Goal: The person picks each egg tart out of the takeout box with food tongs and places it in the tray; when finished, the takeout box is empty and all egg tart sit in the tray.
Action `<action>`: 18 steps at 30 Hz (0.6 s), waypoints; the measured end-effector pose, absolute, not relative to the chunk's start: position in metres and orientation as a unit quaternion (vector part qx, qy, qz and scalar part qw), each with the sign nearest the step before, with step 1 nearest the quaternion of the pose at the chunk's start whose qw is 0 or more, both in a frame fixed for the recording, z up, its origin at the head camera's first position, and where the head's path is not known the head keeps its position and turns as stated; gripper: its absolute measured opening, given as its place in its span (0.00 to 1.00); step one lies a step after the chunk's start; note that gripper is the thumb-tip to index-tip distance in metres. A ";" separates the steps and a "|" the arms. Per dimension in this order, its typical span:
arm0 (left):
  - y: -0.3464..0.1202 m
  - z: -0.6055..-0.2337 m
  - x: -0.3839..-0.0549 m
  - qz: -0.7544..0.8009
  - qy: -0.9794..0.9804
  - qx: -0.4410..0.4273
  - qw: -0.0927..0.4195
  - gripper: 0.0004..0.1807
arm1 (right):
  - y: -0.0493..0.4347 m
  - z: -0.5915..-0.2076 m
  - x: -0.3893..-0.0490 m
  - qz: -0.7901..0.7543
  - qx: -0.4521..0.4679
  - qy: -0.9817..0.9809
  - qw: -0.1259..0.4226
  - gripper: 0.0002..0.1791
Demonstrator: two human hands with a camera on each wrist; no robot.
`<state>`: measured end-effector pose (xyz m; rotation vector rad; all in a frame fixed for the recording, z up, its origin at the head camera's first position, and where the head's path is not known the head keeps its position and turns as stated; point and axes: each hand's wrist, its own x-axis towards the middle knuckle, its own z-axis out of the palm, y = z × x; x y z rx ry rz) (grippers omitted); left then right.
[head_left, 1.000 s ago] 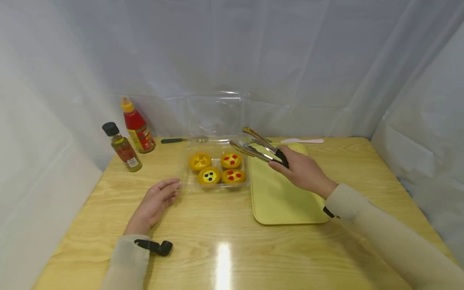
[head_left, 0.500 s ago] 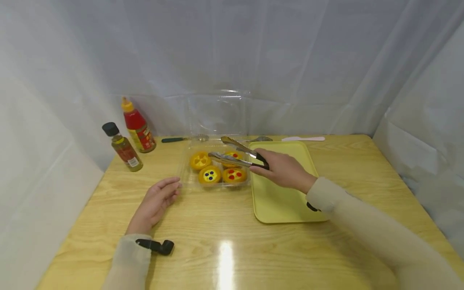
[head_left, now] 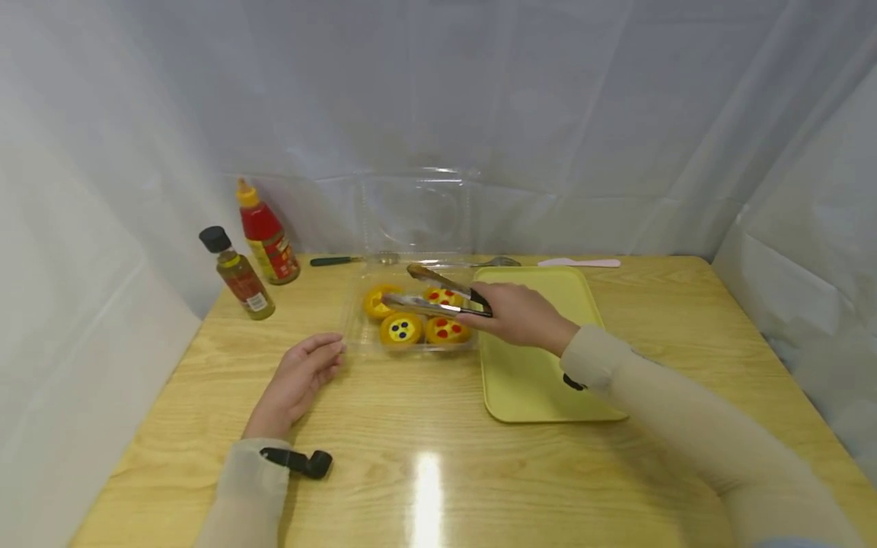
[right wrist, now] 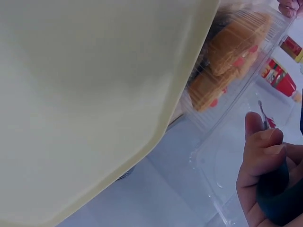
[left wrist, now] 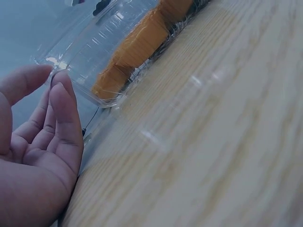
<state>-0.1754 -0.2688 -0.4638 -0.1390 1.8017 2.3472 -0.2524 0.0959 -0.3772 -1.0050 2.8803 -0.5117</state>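
A clear plastic clamshell container (head_left: 418, 348) stands with its lid up and holds several tarts: one with blue dots (head_left: 400, 329), two with red dots (head_left: 448, 330), and a plain yellow-orange one (head_left: 377, 303). My left hand (head_left: 299, 380) is at the container's front left corner, thumb and finger pinching its rim (left wrist: 59, 61). My right hand (head_left: 521, 313) grips metal tongs (head_left: 428, 304) by their black handles. The tongs' arms stand apart over the back tarts and partly hide them. Whether the tips touch a tart, I cannot tell.
A yellow tray (head_left: 541, 388) lies right of the container, beneath my right forearm. A red sauce bottle (head_left: 267, 236) and a black-capped bottle (head_left: 240, 275) stand at the left. Behind are a green-handled utensil (head_left: 332, 260), a fork (head_left: 500, 261) and a pink knife (head_left: 578, 263).
My right hand has moved the tongs left, from above the tray's edge to over the back tarts. My left hand has stayed at the container's corner.
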 end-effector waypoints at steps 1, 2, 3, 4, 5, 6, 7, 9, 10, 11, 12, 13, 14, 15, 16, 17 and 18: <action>-0.269 -0.464 -0.175 0.790 0.605 -0.047 0.090 0.21 | 0.094 -0.377 -0.253 -0.162 -0.327 0.931 0.028 0.23; -0.269 -0.464 -0.175 0.790 0.605 -0.047 0.090 0.21 | 0.093 -0.377 -0.254 -0.159 -0.328 0.931 0.031 0.23; -0.270 -0.464 -0.175 0.790 0.604 -0.048 0.090 0.21 | 0.091 -0.376 -0.255 -0.153 -0.328 0.931 0.035 0.24; -0.270 -0.464 -0.175 0.791 0.603 -0.048 0.090 0.21 | 0.089 -0.375 -0.255 -0.146 -0.328 0.933 0.037 0.25; -0.270 -0.464 -0.175 0.791 0.603 -0.049 0.090 0.21 | 0.087 -0.374 -0.256 -0.139 -0.327 0.934 0.042 0.26; -0.270 -0.464 -0.176 0.792 0.602 -0.049 0.091 0.20 | 0.085 -0.374 -0.257 -0.132 -0.325 0.935 0.046 0.28; -0.270 -0.464 -0.176 0.792 0.602 -0.049 0.090 0.20 | 0.083 -0.373 -0.258 -0.124 -0.322 0.937 0.049 0.28; -0.270 -0.465 -0.176 0.792 0.602 -0.051 0.089 0.20 | 0.079 -0.371 -0.260 -0.109 -0.317 0.941 0.055 0.29; -0.270 -0.465 -0.176 0.792 0.602 -0.051 0.088 0.19 | 0.076 -0.371 -0.260 -0.105 -0.313 0.942 0.058 0.29; -0.270 -0.465 -0.176 0.793 0.601 -0.051 0.088 0.18 | 0.074 -0.370 -0.261 -0.103 -0.309 0.943 0.062 0.29; -0.270 -0.465 -0.176 0.793 0.601 -0.050 0.087 0.17 | 0.072 -0.369 -0.261 -0.100 -0.306 0.945 0.064 0.28; -0.270 -0.465 -0.176 0.793 0.601 -0.049 0.086 0.16 | 0.070 -0.369 -0.262 -0.098 -0.303 0.946 0.067 0.28; -0.269 -0.465 -0.176 0.794 0.600 -0.049 0.085 0.16 | 0.067 -0.369 -0.263 -0.096 -0.301 0.946 0.067 0.29; -0.269 -0.465 -0.176 0.795 0.599 -0.048 0.084 0.15 | 0.065 -0.369 -0.263 -0.093 -0.299 0.947 0.067 0.29; -0.269 -0.465 -0.175 0.796 0.597 -0.048 0.084 0.14 | 0.062 -0.369 -0.264 -0.090 -0.299 0.948 0.068 0.29; -0.269 -0.465 -0.175 0.798 0.595 -0.049 0.083 0.13 | 0.060 -0.369 -0.264 -0.087 -0.299 0.948 0.067 0.29; -0.269 -0.465 -0.175 0.798 0.596 -0.049 0.082 0.12 | 0.058 -0.370 -0.265 -0.082 -0.299 0.948 0.066 0.29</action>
